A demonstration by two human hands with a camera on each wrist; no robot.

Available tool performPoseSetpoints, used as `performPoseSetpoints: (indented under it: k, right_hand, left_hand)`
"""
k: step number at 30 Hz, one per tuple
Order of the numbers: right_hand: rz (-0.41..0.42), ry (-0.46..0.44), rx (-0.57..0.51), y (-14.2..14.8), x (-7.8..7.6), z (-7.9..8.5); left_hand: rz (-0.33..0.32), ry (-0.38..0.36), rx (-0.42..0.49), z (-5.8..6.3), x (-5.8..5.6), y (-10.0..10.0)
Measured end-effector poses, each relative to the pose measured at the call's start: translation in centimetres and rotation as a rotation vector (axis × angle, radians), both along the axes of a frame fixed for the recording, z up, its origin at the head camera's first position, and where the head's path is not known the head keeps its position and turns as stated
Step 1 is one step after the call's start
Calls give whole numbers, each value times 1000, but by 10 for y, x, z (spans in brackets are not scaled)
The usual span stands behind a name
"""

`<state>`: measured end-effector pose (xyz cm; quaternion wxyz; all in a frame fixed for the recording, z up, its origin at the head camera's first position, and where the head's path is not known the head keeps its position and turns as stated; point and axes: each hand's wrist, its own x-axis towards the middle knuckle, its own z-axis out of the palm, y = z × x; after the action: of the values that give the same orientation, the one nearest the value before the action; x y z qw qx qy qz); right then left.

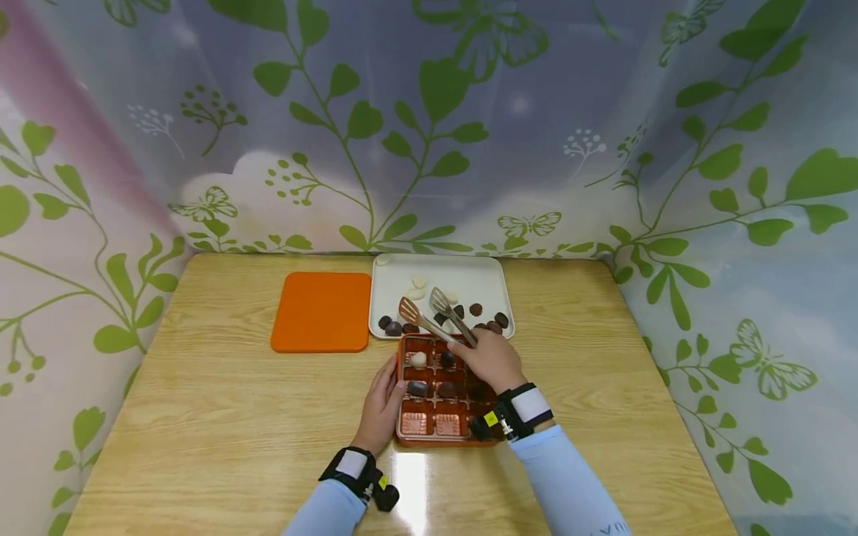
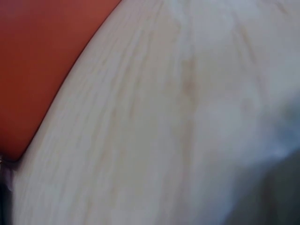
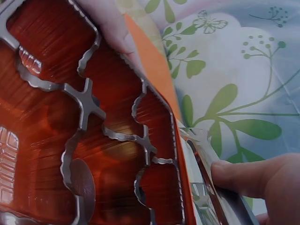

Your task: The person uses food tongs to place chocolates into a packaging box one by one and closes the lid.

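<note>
Nearest to you, your left hand [image 1: 380, 406] grips the left side of the compartment box [image 1: 442, 442], with the thumb at the rim and the other fingers along the outer wall. In its front row, the left and middle compartments [image 1: 451, 423] hold nothing; the right one is covered by your wrist camera [image 1: 480, 426]. Farther in, I see some dark pieces [image 1: 418, 388] and one white piece [image 1: 418, 359].

Your right hand [image 1: 494, 359], above the far right part of the box, has its fingers clamped on the metal tongs [image 1: 461, 325]. The tong heads stand apart over the white tray [image 1: 469, 279]; whether they touch a piece, I cannot tell. On this tray lie pale pieces [image 1: 418, 283] and other dark ones, many along the near edge.

In my judgement, you are at the step of picking from the tray. The next move calls for setting both heads around one piece and squeezing gently, because a smooth piece could slip.

Just left of the tray lies an orange board [image 1: 322, 313].
</note>
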<state>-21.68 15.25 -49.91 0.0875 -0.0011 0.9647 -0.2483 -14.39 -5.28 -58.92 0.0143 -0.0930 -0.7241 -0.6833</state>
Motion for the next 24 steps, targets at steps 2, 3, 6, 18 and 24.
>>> performPoseSetpoints:
  k: [2, 3, 6, 18, 24]
  right_hand:
    - [-2, 4, 12, -2, -2, -2]
    - [-5, 7, 21, -2, -4, -3]
    - [-14, 9, 44, -4, -6, -3]
    - [16, -26, 131, -17, -10, 4]
    - [31, -32, 161, -23, -13, 4]
  left_hand:
    - [-1, 0, -19, 4, 1, 0]
    - [-2, 2, -24, 5, 1, 0]
    - [-7, 12, -32, 7, 1, 0]
    - [4, 28, 41, -27, -9, 2]
    - [17, 17, 25, -35, -9, 2]
